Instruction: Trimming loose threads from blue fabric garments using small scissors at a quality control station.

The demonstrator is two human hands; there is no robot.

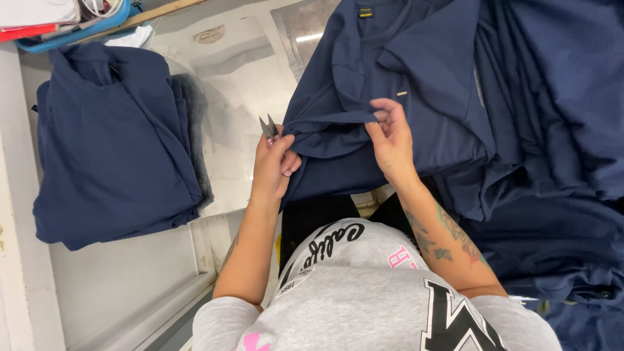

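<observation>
A heap of navy garments covered the right of the view, running down past the person's right arm; a folded stack of navy shirts lay well apart at the left on the pale surface; between them the navy shirt in hand was spread out, its collar toward the top and its lower fold drawn toward the person's body; the right hand was closed lightly on that fold, fingers curled over the edge and thumb beneath; the left hand pinched the same edge just beside it, fingers shut on the cloth, and also gripped small thread snips whose two grey points stuck up above the knuckles; a blue tray sat at the top left corner
</observation>
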